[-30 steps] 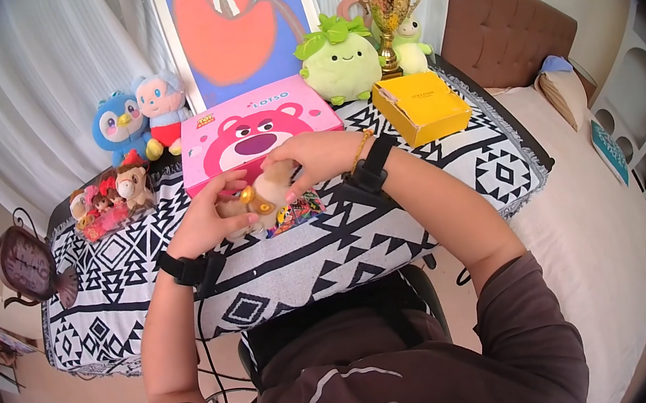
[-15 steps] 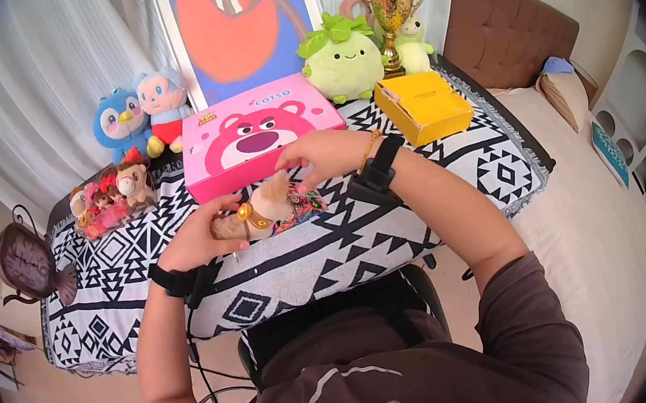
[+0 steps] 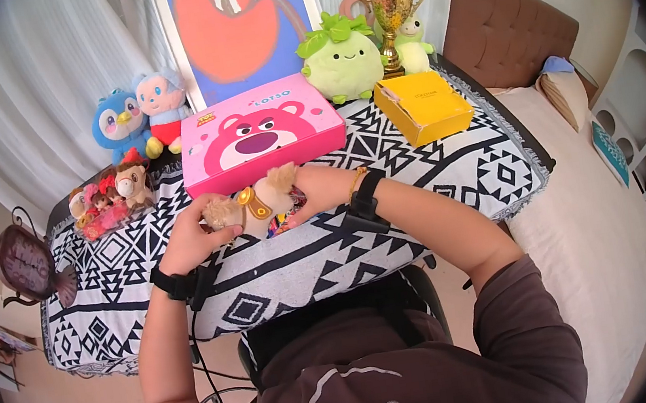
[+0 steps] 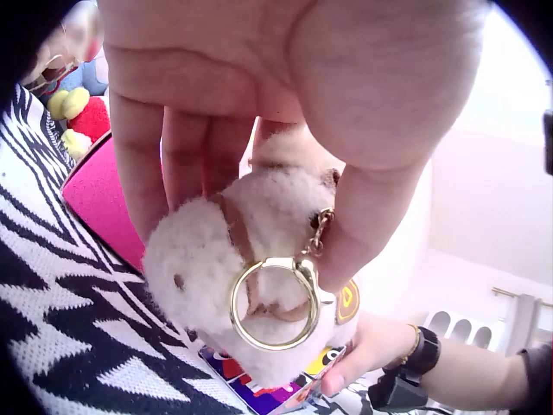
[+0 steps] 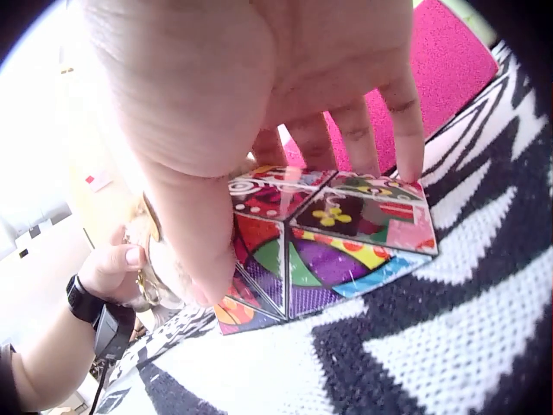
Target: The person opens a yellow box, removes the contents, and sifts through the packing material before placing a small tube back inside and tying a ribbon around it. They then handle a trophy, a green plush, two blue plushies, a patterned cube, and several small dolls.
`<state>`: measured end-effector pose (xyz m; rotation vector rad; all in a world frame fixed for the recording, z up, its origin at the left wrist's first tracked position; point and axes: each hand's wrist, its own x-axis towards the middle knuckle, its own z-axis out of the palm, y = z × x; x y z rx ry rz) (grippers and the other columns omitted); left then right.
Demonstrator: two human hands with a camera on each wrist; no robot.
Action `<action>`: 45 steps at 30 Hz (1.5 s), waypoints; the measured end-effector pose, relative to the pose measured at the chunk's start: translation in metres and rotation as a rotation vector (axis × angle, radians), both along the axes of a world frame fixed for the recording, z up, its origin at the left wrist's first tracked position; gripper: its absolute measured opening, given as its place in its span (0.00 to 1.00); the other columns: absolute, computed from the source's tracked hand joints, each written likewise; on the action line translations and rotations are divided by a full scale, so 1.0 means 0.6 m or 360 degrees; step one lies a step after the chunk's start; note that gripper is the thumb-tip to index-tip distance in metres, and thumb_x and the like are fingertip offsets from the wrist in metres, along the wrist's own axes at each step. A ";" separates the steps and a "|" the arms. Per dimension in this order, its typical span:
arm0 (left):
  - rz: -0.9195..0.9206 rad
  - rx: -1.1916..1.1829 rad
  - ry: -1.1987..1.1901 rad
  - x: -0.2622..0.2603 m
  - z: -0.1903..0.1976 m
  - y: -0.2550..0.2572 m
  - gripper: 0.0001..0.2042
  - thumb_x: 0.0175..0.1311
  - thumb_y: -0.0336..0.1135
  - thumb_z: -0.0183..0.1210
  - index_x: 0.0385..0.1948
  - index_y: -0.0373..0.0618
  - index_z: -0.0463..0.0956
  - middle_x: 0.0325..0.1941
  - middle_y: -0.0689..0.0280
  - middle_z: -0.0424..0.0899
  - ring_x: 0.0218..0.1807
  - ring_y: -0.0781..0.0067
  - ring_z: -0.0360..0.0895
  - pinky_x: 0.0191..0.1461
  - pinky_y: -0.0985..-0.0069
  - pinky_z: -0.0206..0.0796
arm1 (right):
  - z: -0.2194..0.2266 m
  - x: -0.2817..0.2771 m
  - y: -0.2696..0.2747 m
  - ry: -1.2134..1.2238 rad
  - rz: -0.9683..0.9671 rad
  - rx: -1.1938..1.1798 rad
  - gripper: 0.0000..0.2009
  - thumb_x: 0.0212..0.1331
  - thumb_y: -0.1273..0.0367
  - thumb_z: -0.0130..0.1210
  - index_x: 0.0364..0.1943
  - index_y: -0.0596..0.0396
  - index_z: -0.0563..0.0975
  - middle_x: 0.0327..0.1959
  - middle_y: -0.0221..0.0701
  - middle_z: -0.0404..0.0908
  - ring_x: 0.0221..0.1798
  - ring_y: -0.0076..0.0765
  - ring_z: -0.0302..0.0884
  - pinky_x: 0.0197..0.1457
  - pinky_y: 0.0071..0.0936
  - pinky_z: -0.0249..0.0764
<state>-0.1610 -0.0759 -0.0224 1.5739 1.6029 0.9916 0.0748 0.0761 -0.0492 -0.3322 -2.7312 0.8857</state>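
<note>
A cream plush horse [image 3: 271,194] with a tan tuft and a gold-and-brown band lies across the front of the pink box. My left hand [image 3: 189,237] grips its left end, fingers over one side and thumb on the other. In the left wrist view a gold key ring [image 4: 275,304] hangs on a short chain at the plush. Under and beside the plush is a glossy, many-coloured block [image 5: 333,251] with triangular panels. My right hand [image 3: 323,188] holds this block, thumb on its near left side and fingers along its far edge.
The pink Lotso box [image 3: 265,132] stands just behind both hands. Right of it is a yellow box [image 3: 425,106]; behind are a green plush [image 3: 342,64] and a gold trophy [image 3: 394,13]. At left are packaged small dolls [image 3: 107,204] and a dark clock [image 3: 22,256].
My right hand has left the plush's right end and come down onto the right side of the coloured block. My left hand keeps its hold on the plush, which has shifted slightly.
</note>
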 end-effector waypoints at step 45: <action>0.0109 0.0164 -0.0063 -0.053 0.038 -0.003 0.24 0.43 0.23 0.68 0.47 0.39 0.74 0.45 0.68 0.78 0.47 0.78 0.76 0.53 0.79 0.67 | 0.078 0.142 0.285 -0.0651 -0.0646 0.0632 0.35 0.32 0.63 0.74 0.52 0.50 0.73 0.38 0.39 0.81 0.44 0.46 0.79 0.47 0.36 0.73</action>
